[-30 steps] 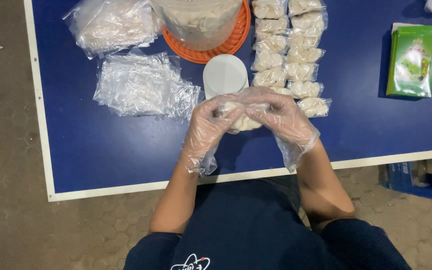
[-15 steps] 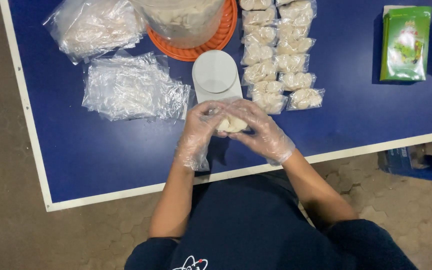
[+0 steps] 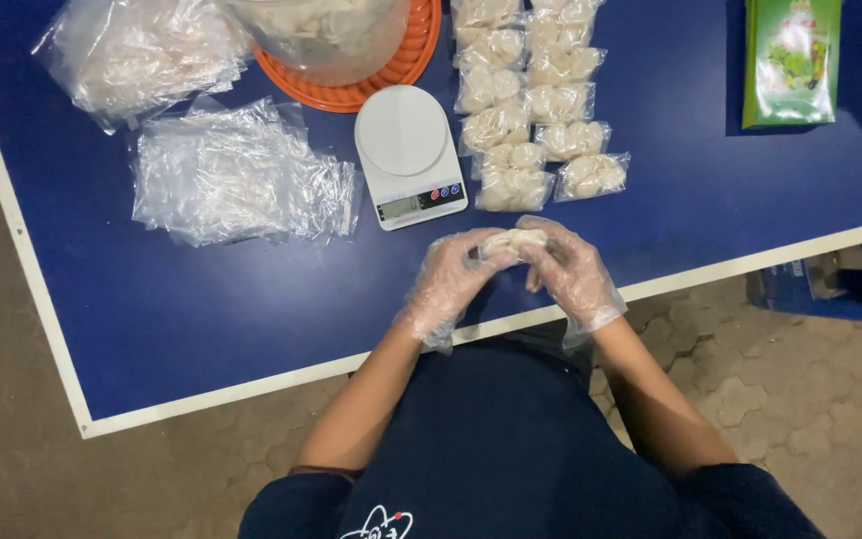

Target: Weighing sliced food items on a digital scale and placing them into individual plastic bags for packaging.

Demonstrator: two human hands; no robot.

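Here, small filled bag (image 3: 513, 242) pinched between both hands' fingers (image 3: 486, 262).

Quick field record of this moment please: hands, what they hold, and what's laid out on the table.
left hand: gloved, grip closed on one side of the small filled bag
right hand: gloved, grip closed on the other side of it
scale: white, pan bare, just beyond the hands
packed bags: two rows, right of the scale
empty bags: clear pile, left of the scale
orange tray: under a clear tub of pale pieces
green packet: far right
table: blue, white edge
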